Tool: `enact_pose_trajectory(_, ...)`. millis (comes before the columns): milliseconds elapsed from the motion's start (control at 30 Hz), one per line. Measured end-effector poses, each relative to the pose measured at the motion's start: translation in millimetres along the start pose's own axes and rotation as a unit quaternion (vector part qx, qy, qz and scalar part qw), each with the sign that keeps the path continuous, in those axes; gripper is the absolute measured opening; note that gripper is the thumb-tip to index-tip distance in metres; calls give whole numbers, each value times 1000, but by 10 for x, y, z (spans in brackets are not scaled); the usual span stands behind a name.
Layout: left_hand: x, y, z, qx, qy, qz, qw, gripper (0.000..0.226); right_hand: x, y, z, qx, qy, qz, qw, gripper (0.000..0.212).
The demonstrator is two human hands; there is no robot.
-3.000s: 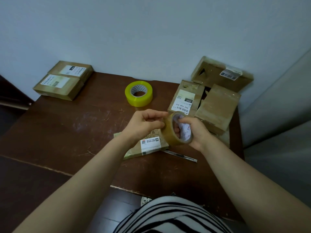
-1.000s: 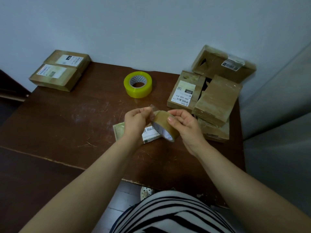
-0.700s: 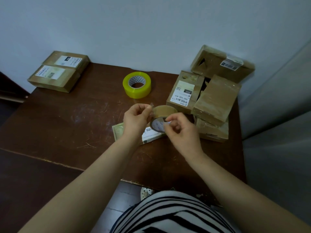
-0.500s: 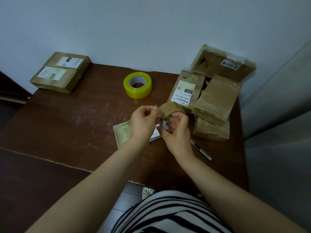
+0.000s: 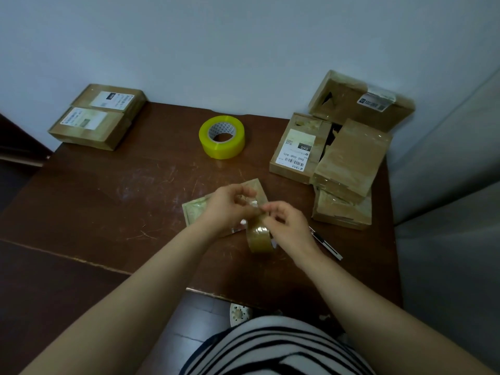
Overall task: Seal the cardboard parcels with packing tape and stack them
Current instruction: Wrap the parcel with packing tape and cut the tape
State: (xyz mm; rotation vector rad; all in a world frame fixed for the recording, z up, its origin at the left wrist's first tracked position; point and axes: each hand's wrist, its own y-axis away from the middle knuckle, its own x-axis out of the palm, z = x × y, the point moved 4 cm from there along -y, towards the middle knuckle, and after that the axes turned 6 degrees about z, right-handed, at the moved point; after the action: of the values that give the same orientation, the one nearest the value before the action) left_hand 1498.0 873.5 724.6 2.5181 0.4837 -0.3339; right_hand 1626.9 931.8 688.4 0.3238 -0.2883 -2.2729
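Both hands gripped the brown tape roll, left hand pinching its clingy free end at 11 o'clock, right hand steadying the stiff, light rim.

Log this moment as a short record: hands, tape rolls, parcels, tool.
left hand: pinching the tape's free end
right hand: on the brown tape roll, just above the table
yellow tape roll: lying flat, untouched
flat parcel: on the table under the hands
left parcels: two, far left corner
right parcels: loose heap
utility knife: right of the hands
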Motion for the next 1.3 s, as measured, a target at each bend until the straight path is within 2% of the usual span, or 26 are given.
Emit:
enact_pose_trajectory(67, -17, -44, 74, 41, -121, -12, 992, 11, 0, 28, -88, 28, 16, 13, 999, 22)
enact_pose_trajectory(133, -4, -96, 184, 60, -141, -13, 988, 7, 2, 45, -145, 44, 21, 24, 999, 20)
enact_pose_trajectory(200, 44, -133, 314, 26, -32, 13, 999, 14, -5, 42, -142, 50, 0, 23, 999, 23)
enact_pose_trajectory(267, 94, -172, 391, -25, 89, 34, 995, 16, -22, 34, -101, 47, -38, 34, 998, 35)
enact_pose_trajectory(333, 69, -267, 430, -46, 100, 18, 994, 18, 9, 20, -104, 56, -88, 86, 991, 63)
enact_pose_trajectory(367, 33, -324, 433, -45, 76, 8, 996, 19, 30, 18, -121, 66, -101, 108, 987, 69)
enact_pose_trajectory(400, -6, -374, 430, -42, 52, -2, 998, 19, 44, 20, -135, 76, -108, 116, 984, 65)
enact_pose_trajectory(533, -124, -579, 479, -47, 14, -30, 998, 19, 111, -68, -136, 99, -95, 79, 987, 12)
enact_pose_trajectory(567, -161, -634, 495, -52, 10, -45, 998, 21, 132, -115, -123, 96, -76, 66, 990, 7)
enact_pose_trajectory(700, -407, -886, 502, -78, 34, -112, 990, 20, 230, -294, -57, 106, -28, 26, 994, 21)
enact_pose_trajectory(833, -482, -1108, 488, -86, 63, -88, 990, 17, 171, -410, -39, 125, -7, 16, 992, 12)
enact_pose_trajectory(967, -515, -1270, 556, -90, 86, -98, 987, 17, 106, -480, -54, 131, 44, 32, 990, 18)
enact_pose_trajectory(1200, -426, -1342, 614, -72, -26, -100, 992, 21, 158, -570, -12, 90, 95, -43, 991, 22)
enact_pose_trajectory(1233, -438, -1344, 597, -66, -59, -110, 990, 22, 175, -566, -23, 90, 89, -45, 991, 20)
enact_pose_trajectory(1300, -449, -1371, 587, -50, -51, -114, 991, 22, 195, -569, -35, 93, 69, -50, 992, 12)
